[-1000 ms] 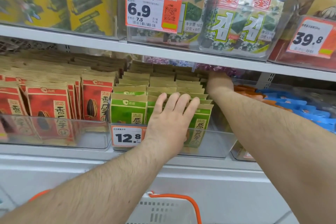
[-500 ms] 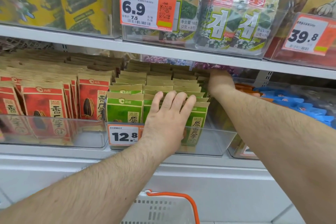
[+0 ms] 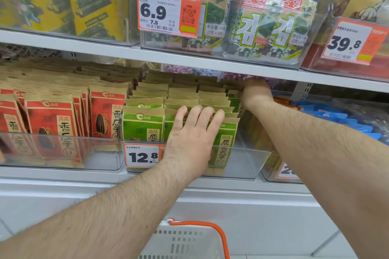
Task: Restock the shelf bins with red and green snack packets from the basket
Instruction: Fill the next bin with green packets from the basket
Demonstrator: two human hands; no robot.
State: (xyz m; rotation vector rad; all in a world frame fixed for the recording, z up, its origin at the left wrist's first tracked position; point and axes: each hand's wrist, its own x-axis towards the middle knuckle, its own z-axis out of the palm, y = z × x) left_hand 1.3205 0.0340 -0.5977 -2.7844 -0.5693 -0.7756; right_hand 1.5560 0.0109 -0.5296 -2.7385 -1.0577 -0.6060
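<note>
Flat and spread, the left hand (image 3: 192,139) presses straight fingers against the front green packets (image 3: 143,126) in the clear bin (image 3: 242,162). Right hand (image 3: 255,92) reaches deep behind the rows under the upper shelf; its grip is hidden. Red packets (image 3: 52,124) fill the neighbouring bin; the basket (image 3: 189,242) sits below.

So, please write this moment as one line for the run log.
left hand: flat on front green packets | right hand: deep at bin's back right, fingers hidden | basket: below
</note>
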